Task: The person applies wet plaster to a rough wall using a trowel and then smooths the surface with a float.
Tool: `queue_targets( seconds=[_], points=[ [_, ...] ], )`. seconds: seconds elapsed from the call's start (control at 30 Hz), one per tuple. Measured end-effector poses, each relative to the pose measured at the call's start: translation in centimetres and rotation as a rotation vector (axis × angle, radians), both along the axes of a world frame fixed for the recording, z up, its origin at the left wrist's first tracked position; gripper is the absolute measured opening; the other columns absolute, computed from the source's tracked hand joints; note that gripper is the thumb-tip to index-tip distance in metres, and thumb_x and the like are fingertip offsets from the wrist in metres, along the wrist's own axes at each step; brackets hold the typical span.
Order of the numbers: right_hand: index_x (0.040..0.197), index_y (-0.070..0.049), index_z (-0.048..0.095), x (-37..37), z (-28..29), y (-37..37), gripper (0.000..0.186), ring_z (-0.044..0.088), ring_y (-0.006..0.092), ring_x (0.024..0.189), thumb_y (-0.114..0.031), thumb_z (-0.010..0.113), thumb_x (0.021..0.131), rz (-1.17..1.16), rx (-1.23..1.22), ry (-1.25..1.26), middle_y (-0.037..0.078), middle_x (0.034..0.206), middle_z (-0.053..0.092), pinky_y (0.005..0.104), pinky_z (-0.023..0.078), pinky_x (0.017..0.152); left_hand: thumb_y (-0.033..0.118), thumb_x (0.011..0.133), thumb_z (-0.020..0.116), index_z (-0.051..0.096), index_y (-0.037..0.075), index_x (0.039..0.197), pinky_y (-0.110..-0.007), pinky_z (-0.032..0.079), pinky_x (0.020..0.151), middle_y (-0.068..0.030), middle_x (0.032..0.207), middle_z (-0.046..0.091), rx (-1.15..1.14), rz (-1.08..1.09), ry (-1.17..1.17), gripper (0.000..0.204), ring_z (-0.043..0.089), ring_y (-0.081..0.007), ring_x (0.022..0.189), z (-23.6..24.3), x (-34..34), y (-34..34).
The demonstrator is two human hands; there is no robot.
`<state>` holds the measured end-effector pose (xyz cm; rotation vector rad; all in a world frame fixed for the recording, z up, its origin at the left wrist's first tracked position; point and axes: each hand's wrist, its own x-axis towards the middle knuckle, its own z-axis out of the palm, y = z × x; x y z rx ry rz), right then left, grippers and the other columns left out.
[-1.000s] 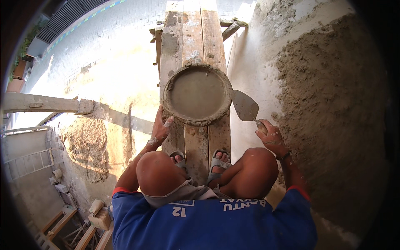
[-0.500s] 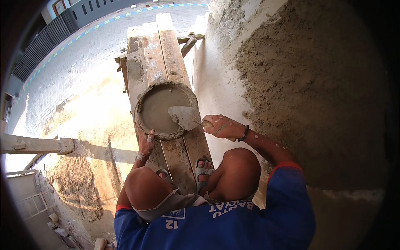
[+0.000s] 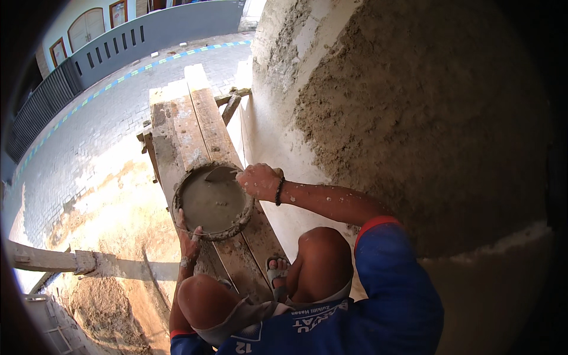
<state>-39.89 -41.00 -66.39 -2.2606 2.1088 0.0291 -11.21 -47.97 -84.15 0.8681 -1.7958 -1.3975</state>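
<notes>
A round basin (image 3: pixel 228 234) with a mortar-crusted rim stands on the wooden planks in front of my feet. Wet grey mortar (image 3: pixel 212 204) fills much of it. With my left hand (image 3: pixel 189 239) I grip the basin's near left rim. My right hand (image 3: pixel 258 181), wearing a dark bead bracelet, is closed round the handle of a trowel (image 3: pixel 221 174) at the far right rim. The trowel's blade is tilted and partly sunk in the mortar; my fingers hide most of the handle.
I squat on the narrow plank scaffold (image 3: pixel 204 127), which has open drops at its sides. Close on the right rises a wall (image 3: pixel 367 118) with rough, dark plaster. A timber beam (image 3: pixel 50 258) lies at the left, above sandy ground. Beyond are a paved road and a grey fence (image 3: pixel 165 26).
The trowel has gone from lying flat above the basin's right side to dipping into the mortar at the far side. My right hand turned over with it. The whole view has shifted.
</notes>
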Motion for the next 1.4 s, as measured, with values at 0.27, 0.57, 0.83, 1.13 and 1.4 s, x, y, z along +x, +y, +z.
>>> queue_targets(
  seconds=[0.27,0.57,0.83,1.13,1.4],
  points=[
    [0.072,-0.007,0.067,0.1,-1.7,-1.5,0.006,0.068,0.0306,0.073,-0.013,0.065,0.071,0.266,0.312,0.165,0.013,0.072,0.066,0.0411,0.055,0.064,0.021,0.086,0.061,0.014,0.000,0.150,-0.039,0.014,0.117,-0.0198,0.156,0.016,-0.022,-0.021,-0.048,0.083,0.017,-0.0318,0.144,-0.4,-0.1,0.1],
    [0.079,-0.008,0.066,1.1,-0.5,2.0,0.008,0.068,0.0313,0.072,-0.013,0.061,0.075,0.254,0.242,0.051,0.012,0.074,0.067,0.0423,0.054,0.061,0.026,0.091,0.057,0.008,0.000,0.151,-0.039,0.011,0.118,-0.0204,0.157,0.009,-0.046,-0.049,-0.064,0.082,0.008,-0.0311,0.146,0.9,-0.7,0.6],
    [0.081,-0.007,0.063,2.1,-0.8,-0.5,0.011,0.067,0.0296,0.075,-0.013,0.063,0.071,0.195,0.173,0.136,0.014,0.075,0.064,0.0428,0.054,0.064,0.026,0.092,0.057,0.000,0.000,0.151,-0.040,0.011,0.117,-0.0208,0.157,0.006,0.006,-0.061,0.010,0.086,0.008,-0.0330,0.146,1.1,-0.3,0.5],
    [0.066,-0.010,0.067,-1.1,1.4,-3.1,0.005,0.068,0.0260,0.068,-0.011,0.064,0.070,0.167,-0.020,0.097,0.010,0.066,0.065,0.0394,0.053,0.054,0.026,0.092,0.057,0.002,0.001,0.151,-0.040,0.012,0.117,-0.0203,0.158,0.007,-0.012,-0.035,-0.029,0.084,0.010,-0.0308,0.145,1.3,-2.0,0.9],
    [0.069,-0.012,0.072,1.6,-6.3,-3.0,0.009,0.069,0.0286,0.070,-0.016,0.064,0.069,0.261,0.051,0.101,0.009,0.067,0.068,0.0433,0.053,0.053,0.030,0.088,0.055,0.011,0.002,0.152,-0.043,0.008,0.117,-0.0190,0.158,0.010,0.022,0.036,-0.012,0.083,0.010,-0.0324,0.145,0.3,-1.7,1.2]
  ],
)
